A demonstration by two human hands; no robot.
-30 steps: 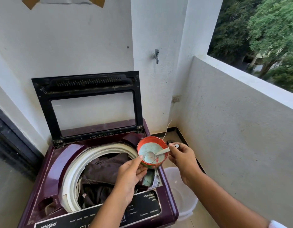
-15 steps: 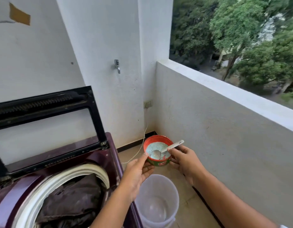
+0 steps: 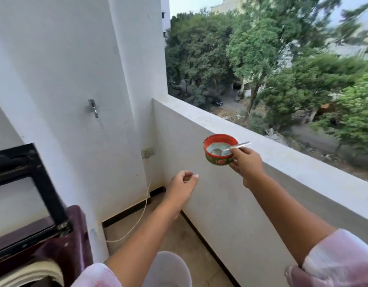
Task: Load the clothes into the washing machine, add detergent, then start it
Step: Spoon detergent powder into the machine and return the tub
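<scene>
Right hand (image 3: 246, 162) is gripping the red detergent tub (image 3: 219, 150) and its spoon (image 3: 234, 147) together; left hand (image 3: 182, 186) is hanging loosely curled, holding nothing.

The tub is sitting up in the air in front of the balcony wall's ledge (image 3: 282, 158), pale powder showing inside, the spoon's bowl lying in the powder and its handle poking out over the thumb. The washing machine (image 3: 61, 245) is peeking in at the lower left, lid (image 3: 23, 183) standing open. A white bucket (image 3: 168, 270) is standing on the floor between the forearms, and a tap (image 3: 93, 107) is sticking out of the wall above.
</scene>
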